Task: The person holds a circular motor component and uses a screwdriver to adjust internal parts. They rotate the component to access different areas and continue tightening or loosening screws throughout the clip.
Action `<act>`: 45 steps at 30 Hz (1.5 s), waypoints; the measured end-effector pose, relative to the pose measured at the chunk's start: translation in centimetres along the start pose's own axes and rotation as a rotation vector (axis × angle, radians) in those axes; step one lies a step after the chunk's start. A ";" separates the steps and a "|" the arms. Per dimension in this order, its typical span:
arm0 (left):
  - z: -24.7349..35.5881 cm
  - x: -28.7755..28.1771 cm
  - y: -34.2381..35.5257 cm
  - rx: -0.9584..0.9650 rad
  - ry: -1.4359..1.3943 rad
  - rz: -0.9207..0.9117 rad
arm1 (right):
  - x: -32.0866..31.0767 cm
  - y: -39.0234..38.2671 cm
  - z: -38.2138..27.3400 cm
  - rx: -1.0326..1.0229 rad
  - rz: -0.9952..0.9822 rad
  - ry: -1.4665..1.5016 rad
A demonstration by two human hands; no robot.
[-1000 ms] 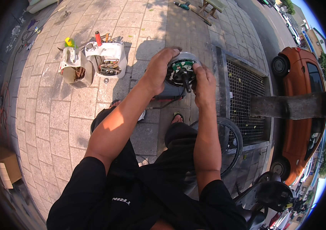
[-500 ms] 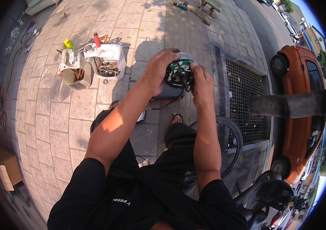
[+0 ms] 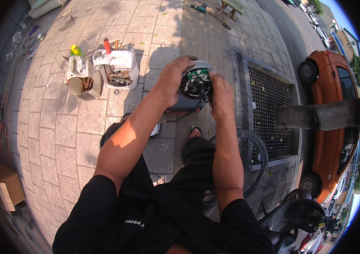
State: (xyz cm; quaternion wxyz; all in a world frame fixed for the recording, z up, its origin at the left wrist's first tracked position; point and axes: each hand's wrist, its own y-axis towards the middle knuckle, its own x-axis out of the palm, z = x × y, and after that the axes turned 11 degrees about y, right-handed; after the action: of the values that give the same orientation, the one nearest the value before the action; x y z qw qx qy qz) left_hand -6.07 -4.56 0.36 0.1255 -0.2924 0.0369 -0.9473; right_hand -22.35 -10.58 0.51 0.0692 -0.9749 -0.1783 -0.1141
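Observation:
Between both hands, in front of my body, is a round motor part [image 3: 197, 86] with a silver rim, a green circuit board on its face and a dark shaft with a cable. My left hand [image 3: 174, 80] grips its left side, fingers over the upper rim. On the right edge, my right hand [image 3: 221, 93] holds it with the thumb near the board. Beneath the part, a dark case with a red edge [image 3: 184, 103] is partly hidden by the hands. A thin dark cable runs near that case.
Two cut white plastic containers, one with tools and metal parts [image 3: 120, 78], one with brownish bits [image 3: 84, 84], stand left. A bicycle wheel [image 3: 264, 158] and metal grate [image 3: 271, 101] lie right. A drill [image 3: 198, 8] and small bench [image 3: 233, 6] are far ahead. An orange car [image 3: 328, 139] is parked beyond.
My hands and the motor part have shifted very slightly left, and the part is tipped a little differently. Both hands keep their hold.

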 end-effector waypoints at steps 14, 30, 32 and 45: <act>0.9 0.6 -1.1 0.184 0.122 0.069 | -0.1 -0.4 -0.4 0.000 -0.022 -0.060; 1.3 0.6 -2.3 0.512 0.424 0.041 | -0.5 -0.4 0.3 -0.289 -0.126 -0.071; 1.5 0.7 -2.5 0.539 0.456 0.054 | -0.4 -0.5 0.4 -0.298 -0.120 -0.081; 2.4 1.0 -3.8 0.664 0.682 -0.071 | -0.7 -0.5 -0.2 -0.248 -0.191 0.184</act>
State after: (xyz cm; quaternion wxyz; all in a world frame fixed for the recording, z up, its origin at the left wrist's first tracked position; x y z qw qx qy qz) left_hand -6.40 -1.11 3.43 0.1606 0.0902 -0.2388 -0.9534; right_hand -23.19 -10.42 0.62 -0.0465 -0.9400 -0.2477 -0.2301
